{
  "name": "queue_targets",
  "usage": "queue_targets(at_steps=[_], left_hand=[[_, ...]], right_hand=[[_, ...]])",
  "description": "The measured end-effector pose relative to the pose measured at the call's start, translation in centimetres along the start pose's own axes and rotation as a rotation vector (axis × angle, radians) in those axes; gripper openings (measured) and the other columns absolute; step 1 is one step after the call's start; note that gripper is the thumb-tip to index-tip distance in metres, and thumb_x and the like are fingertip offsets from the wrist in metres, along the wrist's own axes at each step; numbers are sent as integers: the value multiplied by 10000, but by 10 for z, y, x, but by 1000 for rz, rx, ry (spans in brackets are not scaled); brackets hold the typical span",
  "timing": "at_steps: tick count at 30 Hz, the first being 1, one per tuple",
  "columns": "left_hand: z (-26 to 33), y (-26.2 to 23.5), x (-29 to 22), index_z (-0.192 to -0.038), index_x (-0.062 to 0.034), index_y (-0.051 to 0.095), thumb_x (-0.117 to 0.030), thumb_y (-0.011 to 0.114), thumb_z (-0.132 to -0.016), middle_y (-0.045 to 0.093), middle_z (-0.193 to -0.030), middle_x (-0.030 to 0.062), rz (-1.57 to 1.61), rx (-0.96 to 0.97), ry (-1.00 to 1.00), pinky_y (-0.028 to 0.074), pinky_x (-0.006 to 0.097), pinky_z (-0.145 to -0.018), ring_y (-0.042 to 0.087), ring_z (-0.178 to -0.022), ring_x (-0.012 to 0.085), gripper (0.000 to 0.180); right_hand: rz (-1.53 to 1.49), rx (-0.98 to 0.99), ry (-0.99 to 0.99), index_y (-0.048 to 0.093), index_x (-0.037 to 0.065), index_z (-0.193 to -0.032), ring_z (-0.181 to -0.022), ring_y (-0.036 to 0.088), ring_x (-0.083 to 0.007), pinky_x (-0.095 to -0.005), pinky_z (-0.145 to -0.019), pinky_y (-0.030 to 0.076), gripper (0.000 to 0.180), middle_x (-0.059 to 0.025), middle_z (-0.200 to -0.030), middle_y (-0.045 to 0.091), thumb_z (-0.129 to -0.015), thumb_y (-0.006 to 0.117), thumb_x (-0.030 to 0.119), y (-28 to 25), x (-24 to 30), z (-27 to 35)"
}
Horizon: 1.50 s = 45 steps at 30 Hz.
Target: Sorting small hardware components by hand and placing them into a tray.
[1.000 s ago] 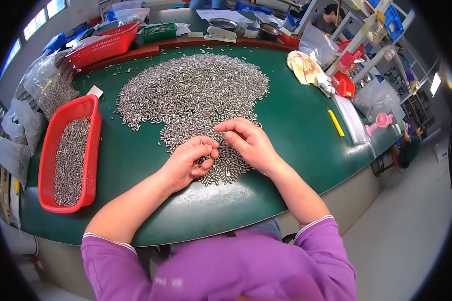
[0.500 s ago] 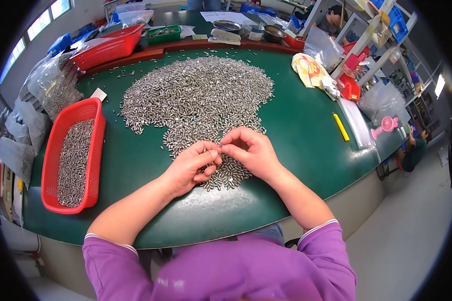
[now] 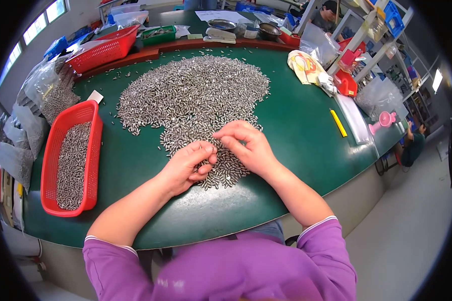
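Pile of small metal pieces [image 3: 193, 90] extends near, beneath left hand [image 3: 187, 166], fingers curled, grip indeterminable, and right hand [image 3: 252, 149], thumb and forefinger slightly parted.

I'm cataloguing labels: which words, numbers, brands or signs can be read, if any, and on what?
None can be read.
Purple shirt: pale chest mark, too blurred.
Red bin with yellow label, right: too small.
White sheet, far side: any print too small.

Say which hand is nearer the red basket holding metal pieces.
Left. The left hand is to the right of the red basket, at the near part of the pile; the right hand is farther right.
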<state>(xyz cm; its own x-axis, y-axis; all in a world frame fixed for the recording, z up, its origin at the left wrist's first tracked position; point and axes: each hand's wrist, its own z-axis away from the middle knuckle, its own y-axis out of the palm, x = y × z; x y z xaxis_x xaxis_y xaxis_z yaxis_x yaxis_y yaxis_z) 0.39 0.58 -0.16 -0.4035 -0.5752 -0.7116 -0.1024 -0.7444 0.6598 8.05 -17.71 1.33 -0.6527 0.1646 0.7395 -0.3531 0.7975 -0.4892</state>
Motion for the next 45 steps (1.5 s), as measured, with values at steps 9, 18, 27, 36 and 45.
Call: queue_targets(at_steps=[9,18,27,36,45], left_hand=[[-2,-2,-1,-972,-31,506,-195,445,-958,512,-828,56,52,-44,-16,271,182,-399,406,-561,90,175],[-2,-5,0,-977,-22,509,-187,452,-951,513,-837,67,59,-48,-17,272,189,-396,411,-568,94,176],[1,2,-4,-965,-46,500,-176,455,-944,502,-833,41,20,-83,-7,257,178,-395,397,-549,76,138],[1,-2,-2,-984,-53,502,-169,473,-947,500,-862,39,23,-86,-12,261,175,-404,402,-580,78,125],[0,-2,-3,-965,-56,506,-171,469,-945,508,-858,43,26,-52,-4,271,179,-410,406,-574,83,123]], right_hand=[[418,-22,100,579,80,-1181,-1120,528,-304,-384,-965,418,369,-135,-1168,567,-819,614,137,-30,-27,-23],[637,126,-11,607,77,-1145,-1093,540,-315,-400,-973,416,376,-134,-1159,583,-775,552,35,-9,-63,-62],[435,291,16,686,91,-862,-804,627,-291,-396,-758,493,138,-99,-811,668,-734,637,78,-9,-25,-44],[301,147,161,656,95,-880,-854,596,-244,-365,-753,486,117,-37,-809,650,-763,650,105,-16,-5,-15],[265,78,86,662,81,-903,-858,599,-260,-369,-773,485,118,-83,-864,644,-789,635,88,-19,-10,-19]])
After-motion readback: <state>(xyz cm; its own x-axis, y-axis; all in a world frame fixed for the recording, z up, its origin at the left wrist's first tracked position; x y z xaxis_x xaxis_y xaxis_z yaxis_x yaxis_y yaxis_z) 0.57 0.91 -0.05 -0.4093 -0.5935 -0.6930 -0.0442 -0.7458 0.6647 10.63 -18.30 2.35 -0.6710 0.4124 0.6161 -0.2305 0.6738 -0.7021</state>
